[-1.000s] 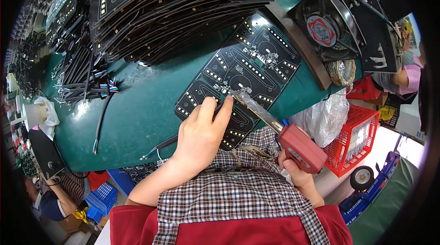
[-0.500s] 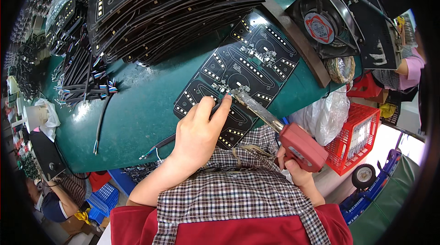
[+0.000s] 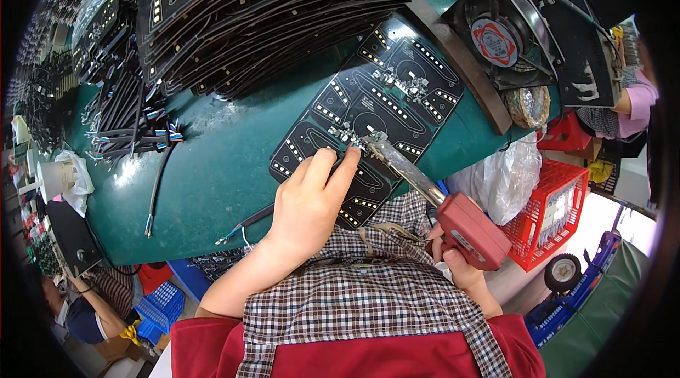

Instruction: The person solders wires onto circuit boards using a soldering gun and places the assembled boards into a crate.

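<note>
A black circuit board [image 3: 386, 110] dotted with small pale LEDs lies on the green table in front of me. My left hand [image 3: 308, 197] rests over its near left part, thumb and fingers closed on a black cable [image 3: 255, 218]. The thin wire ends show near the fingertips, by the white connectors at the board's middle; the hand hides much of the cable. My right hand [image 3: 460, 270] grips a soldering iron [image 3: 473, 231] with a chunky red handle. Its metal shaft points up-left, and the tip is beside the left fingertips, close over the board; contact cannot be made out.
A tall stack of similar boards [image 3: 283, 31] stands at the back. Loose cables [image 3: 134, 119] lie at left. Right of the board are a dark bar [image 3: 467, 70], a fan [image 3: 494, 43] and a tape roll [image 3: 526, 107]. A red crate [image 3: 549, 215] stands lower right.
The soldering iron has shifted slightly right, its tip a little away from the left fingertips. My left hand stays nearly in place on the cable.
</note>
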Tool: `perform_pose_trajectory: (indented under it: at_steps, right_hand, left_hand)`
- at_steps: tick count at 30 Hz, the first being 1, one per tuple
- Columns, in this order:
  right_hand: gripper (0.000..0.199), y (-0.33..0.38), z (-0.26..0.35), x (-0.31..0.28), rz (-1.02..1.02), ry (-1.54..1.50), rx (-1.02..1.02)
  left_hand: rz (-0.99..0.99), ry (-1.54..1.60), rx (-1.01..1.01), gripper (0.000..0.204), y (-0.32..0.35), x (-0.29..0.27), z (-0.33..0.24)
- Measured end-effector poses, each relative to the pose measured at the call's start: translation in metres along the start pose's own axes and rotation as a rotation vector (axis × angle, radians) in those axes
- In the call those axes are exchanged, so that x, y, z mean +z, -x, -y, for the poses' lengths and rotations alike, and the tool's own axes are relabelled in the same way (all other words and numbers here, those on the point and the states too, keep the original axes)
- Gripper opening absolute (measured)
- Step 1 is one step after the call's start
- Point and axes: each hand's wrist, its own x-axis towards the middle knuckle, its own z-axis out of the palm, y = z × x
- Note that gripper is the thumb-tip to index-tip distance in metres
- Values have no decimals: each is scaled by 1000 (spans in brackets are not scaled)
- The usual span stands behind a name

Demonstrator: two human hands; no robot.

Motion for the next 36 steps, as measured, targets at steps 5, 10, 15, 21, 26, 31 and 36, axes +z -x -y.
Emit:
perform_pose_trajectory:
  at_steps: [5, 10, 15, 21, 26, 31, 36]
  right_hand:
    - [75, -2, -2, 1, 25, -1, 4]
    - [74, 1, -10, -6, 55, 312, -23]
    - [75, -4, 1, 2, 42, 350, -135]
    - [75, 2, -8, 0, -29, 124, -58]
    - [74, -2, -2, 4, -43, 20, -92]
    - [65, -4, -2, 6, -18, 561, -346]
    - [62, 3, -3, 9, -1, 470, -217]
  left_hand:
    - [-4, 27, -25, 44, 0, 0, -1]
    - [-21, 16, -14, 44, 1, 1, 1]
    - [-12, -104, 23, 45, -1, 1, -4]
    - [-22, -241, 101, 43, -1, 2, -6]
    - [-1, -246, 83, 32, -3, -1, -8]
    - [-32, -252, 86, 29, -3, 1, -4]
    - [-39, -280, 94, 27, -3, 2, -6]
